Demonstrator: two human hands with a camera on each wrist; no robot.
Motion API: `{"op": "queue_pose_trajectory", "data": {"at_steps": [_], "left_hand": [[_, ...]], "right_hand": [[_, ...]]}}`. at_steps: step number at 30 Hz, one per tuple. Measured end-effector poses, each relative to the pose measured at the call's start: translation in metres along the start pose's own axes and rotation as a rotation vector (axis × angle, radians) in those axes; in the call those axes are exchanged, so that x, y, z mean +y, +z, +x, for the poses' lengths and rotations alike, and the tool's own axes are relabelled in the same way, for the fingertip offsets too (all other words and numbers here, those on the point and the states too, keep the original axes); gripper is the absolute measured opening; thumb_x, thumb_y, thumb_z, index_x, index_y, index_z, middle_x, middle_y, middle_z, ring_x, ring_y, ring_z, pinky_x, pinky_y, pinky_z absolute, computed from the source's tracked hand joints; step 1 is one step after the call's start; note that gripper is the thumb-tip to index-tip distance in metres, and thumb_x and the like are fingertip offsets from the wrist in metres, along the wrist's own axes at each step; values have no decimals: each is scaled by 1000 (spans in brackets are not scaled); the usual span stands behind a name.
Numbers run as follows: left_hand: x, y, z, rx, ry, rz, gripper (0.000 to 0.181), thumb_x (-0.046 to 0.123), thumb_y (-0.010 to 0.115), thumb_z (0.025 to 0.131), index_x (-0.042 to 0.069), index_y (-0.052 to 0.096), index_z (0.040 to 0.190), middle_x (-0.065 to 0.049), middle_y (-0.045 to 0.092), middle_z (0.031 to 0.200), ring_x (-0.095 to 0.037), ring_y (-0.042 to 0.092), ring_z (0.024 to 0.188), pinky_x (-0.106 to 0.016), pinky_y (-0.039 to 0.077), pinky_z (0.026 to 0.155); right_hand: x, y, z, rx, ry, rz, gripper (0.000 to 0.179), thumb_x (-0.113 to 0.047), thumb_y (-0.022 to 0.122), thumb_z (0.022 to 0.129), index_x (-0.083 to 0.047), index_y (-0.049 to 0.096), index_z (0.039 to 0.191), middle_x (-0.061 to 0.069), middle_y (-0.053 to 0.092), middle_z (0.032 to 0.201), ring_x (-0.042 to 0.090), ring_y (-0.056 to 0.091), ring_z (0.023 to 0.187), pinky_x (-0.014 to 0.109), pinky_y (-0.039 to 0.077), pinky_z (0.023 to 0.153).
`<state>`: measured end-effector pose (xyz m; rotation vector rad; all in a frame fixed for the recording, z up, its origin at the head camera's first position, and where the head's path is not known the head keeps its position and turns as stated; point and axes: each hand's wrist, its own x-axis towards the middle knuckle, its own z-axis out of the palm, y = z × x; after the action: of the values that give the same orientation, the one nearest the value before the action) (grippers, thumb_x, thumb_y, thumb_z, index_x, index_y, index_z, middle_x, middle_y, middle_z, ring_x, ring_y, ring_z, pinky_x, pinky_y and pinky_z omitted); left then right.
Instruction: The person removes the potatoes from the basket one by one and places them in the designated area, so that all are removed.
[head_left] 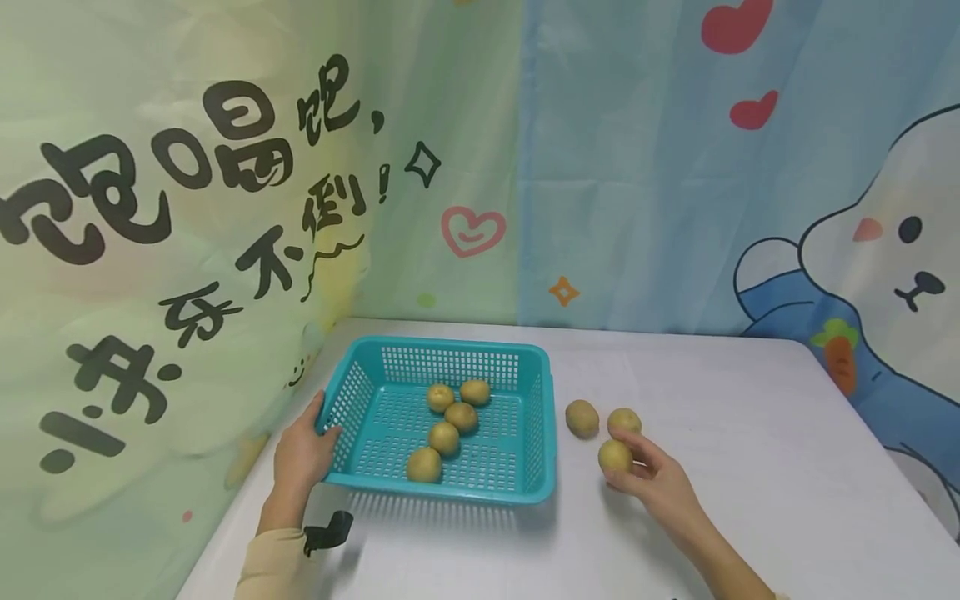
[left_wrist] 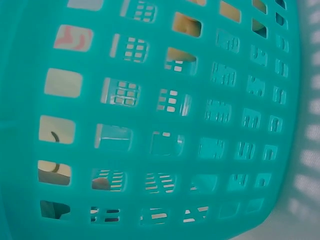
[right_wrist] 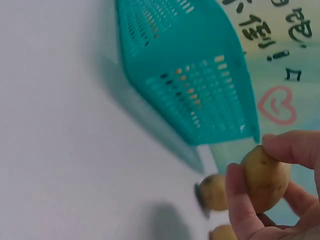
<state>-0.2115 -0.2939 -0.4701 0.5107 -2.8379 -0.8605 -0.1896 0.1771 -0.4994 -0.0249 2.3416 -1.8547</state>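
A turquoise plastic basket [head_left: 480, 492] with slotted walls stands on the table, with several potatoes [head_left: 461, 417] lying inside. My left hand [head_left: 302, 450] grips its left rim; the basket's perforated wall [left_wrist: 150, 115] fills the left wrist view and hides that hand. To the right of the basket, my right hand [head_left: 663, 483] pinches a potato [head_left: 615, 456] between thumb and fingers. The right wrist view shows this potato [right_wrist: 265, 179] held above the tabletop. Just beyond it on the table are two more potatoes, one nearer the basket [head_left: 582, 418] and one close to my fingertips [head_left: 625, 421].
A white table [head_left: 750, 433] carries everything. Behind it hangs a blue-green printed curtain [head_left: 615, 167] with hearts and a cartoon bear; another printed sheet [head_left: 150, 292] with dark lettering covers the left side. A dark strap [head_left: 330, 531] sticks out by my left sleeve.
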Motion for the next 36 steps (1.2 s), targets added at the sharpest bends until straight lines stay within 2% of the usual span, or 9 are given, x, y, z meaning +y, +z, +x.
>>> {"op": "queue_pose_trajectory", "data": {"at_steps": [3, 7, 14, 17, 22, 27, 36], "left_hand": [[0, -1, 0, 2, 1, 2, 66, 17, 58, 96, 6, 28, 154, -30, 42, 144, -41, 57, 106, -51, 45, 80], [1, -3, 1, 6, 5, 2, 66, 17, 58, 96, 6, 27, 154, -29, 42, 145, -44, 56, 111, -53, 44, 83], [2, -2, 2, 10, 0, -1, 65, 17, 57, 96, 7, 27, 154, -29, 41, 146, -45, 53, 117, -56, 43, 88], [2, -2, 2, 8, 3, 2, 65, 17, 57, 97, 7, 27, 154, -29, 41, 146, -46, 53, 118, -56, 43, 88], [2, -1, 2, 9, 10, 6, 65, 18, 57, 96, 7, 28, 154, -28, 42, 145, -46, 53, 118, -55, 44, 86], [0, 0, 2, 8, 15, 10, 65, 20, 56, 97, 7, 28, 154, -28, 42, 145, -46, 54, 116, -55, 44, 86], [-2, 1, 1, 11, 1, 11, 65, 20, 56, 97, 8, 28, 154, -29, 43, 144, -43, 57, 109, -52, 45, 80]], "right_hand": [[10, -6, -2, 8, 44, -33, 66, -16, 71, 88, -5, 40, 145, 24, 47, 138, 25, 61, 113, 25, 51, 84], [23, -15, -3, 44, 78, -164, 68, -23, 72, 88, -7, 40, 146, 25, 47, 141, 36, 55, 121, 32, 52, 88], [50, -32, 7, 182, -35, -445, 64, -19, 74, 87, -3, 45, 141, 31, 51, 132, 50, 53, 116, 57, 49, 86], [58, -39, 13, 232, -75, -482, 63, -14, 74, 86, -1, 45, 140, 33, 51, 131, 53, 53, 115, 63, 44, 90], [65, -47, 23, 295, -112, -504, 62, -8, 74, 83, 2, 46, 138, 34, 47, 137, 55, 49, 118, 64, 40, 94], [65, -52, 32, 314, -81, -509, 64, -8, 72, 84, 1, 44, 140, 34, 44, 140, 55, 45, 122, 64, 38, 96], [63, -59, 47, 291, -29, -526, 63, -11, 70, 86, 0, 42, 142, 36, 45, 137, 56, 46, 121, 65, 37, 96]]}}
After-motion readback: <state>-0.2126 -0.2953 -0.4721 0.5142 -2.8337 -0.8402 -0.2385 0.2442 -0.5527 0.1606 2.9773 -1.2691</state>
